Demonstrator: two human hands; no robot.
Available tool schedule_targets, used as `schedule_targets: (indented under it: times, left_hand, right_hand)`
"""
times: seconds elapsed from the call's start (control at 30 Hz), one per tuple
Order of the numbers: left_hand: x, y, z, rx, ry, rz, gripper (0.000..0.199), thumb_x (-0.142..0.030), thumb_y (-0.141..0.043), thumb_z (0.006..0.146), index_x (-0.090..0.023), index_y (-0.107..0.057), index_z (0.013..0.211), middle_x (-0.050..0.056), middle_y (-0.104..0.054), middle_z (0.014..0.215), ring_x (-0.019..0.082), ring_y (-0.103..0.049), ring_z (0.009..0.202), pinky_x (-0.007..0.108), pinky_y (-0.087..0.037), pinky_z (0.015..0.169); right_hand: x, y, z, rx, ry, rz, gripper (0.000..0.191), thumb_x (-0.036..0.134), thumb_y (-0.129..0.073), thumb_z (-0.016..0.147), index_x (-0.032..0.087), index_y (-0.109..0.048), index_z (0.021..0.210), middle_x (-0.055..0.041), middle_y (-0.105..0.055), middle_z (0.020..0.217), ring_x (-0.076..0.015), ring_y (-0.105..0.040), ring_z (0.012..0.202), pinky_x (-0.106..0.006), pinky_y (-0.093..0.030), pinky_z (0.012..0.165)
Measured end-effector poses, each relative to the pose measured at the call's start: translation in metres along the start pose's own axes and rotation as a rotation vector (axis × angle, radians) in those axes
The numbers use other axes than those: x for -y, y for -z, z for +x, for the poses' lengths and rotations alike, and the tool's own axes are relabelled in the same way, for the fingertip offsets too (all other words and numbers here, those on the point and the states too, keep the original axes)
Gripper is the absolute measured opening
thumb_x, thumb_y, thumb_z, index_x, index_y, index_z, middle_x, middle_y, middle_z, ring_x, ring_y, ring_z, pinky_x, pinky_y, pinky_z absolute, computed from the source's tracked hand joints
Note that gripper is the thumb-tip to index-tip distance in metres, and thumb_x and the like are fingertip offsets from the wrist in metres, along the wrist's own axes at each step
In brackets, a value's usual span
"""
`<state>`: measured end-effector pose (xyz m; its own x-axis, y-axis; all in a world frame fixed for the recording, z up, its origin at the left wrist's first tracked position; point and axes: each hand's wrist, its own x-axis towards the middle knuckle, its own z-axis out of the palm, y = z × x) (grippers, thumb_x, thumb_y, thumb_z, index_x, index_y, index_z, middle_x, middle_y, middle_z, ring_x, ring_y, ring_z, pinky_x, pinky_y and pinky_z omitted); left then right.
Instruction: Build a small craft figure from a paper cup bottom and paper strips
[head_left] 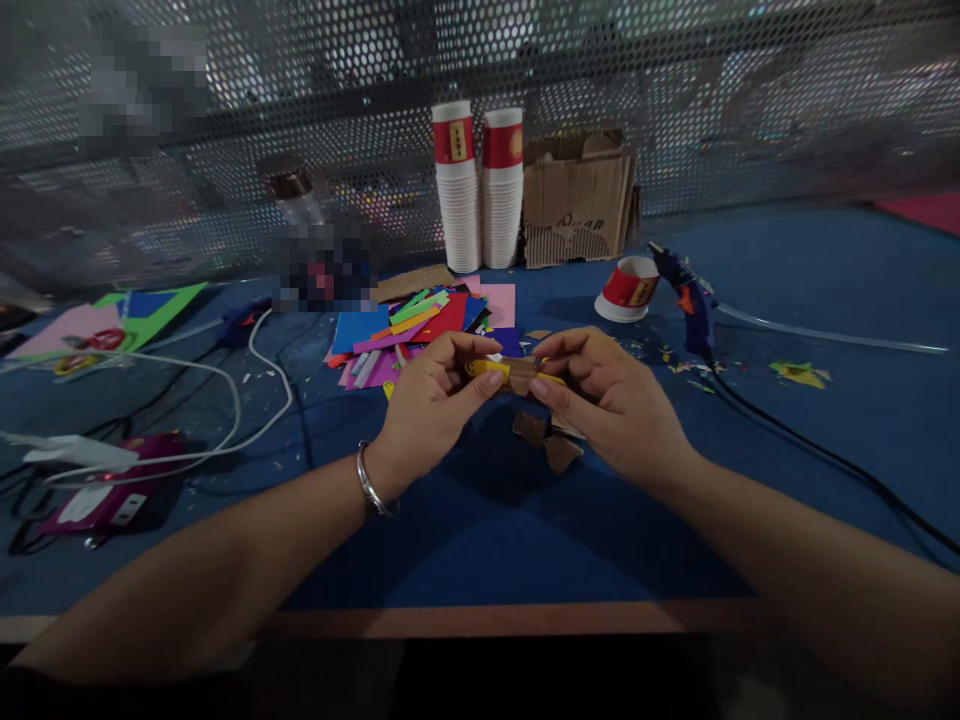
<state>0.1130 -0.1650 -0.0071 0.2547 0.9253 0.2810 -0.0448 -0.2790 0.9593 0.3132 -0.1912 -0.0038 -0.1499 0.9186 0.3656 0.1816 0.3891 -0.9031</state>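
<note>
Both hands meet over the middle of the blue table. My left hand, with a silver bangle on its wrist, pinches one end of a small yellow and brown paper piece. My right hand grips the other end of the same piece. Under the hands lie brown cardboard scraps. A heap of coloured paper sheets sits just beyond the hands.
Two tall stacks of paper cups and a torn cardboard box stand against the mesh wall. An overturned cup and a blue glue gun with a black cord lie at right. White cables and a purple device are at left.
</note>
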Motion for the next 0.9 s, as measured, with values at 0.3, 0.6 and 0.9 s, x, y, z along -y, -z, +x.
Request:
schedule_targets:
  times: [0.3,0.6,0.9]
  left_hand:
    - [0.003,0.002,0.002,0.021,-0.020,-0.063,0.046,-0.031,-0.089,0.077,-0.020,-0.064,0.113,0.004,-0.069,0.100,0.017,-0.067,0.092,0.031,-0.057,0.085]
    - [0.001,0.007,0.005,-0.005,-0.025,-0.068,0.046,-0.029,-0.089,0.077,-0.019,-0.061,0.112,0.003,-0.068,0.101,0.016,-0.068,0.093,0.031,-0.056,0.088]
    - [-0.026,0.033,0.011,0.191,0.061,0.225,0.068,-0.037,-0.091,0.072,-0.021,-0.056,0.129,0.010,-0.066,0.119,0.024,-0.067,0.109,0.036,-0.054,0.091]
  right_hand:
    - [0.002,0.003,0.000,0.045,0.041,-0.089,0.021,0.030,-0.069,0.093,0.021,-0.062,0.110,-0.0039,-0.072,0.093,-0.0178,-0.071,0.085,-0.031,-0.059,0.073]
    - [-0.008,0.003,-0.003,0.039,0.096,-0.304,0.024,0.025,-0.069,0.090,0.022,-0.065,0.114,-0.0048,-0.075,0.101,-0.0202,-0.073,0.090,-0.034,-0.059,0.078]
    - [-0.008,0.006,-0.002,-0.041,0.155,-0.435,0.018,0.026,-0.067,0.090,0.022,-0.070,0.108,-0.0044,-0.076,0.092,-0.0191,-0.072,0.080,-0.032,-0.058,0.071]
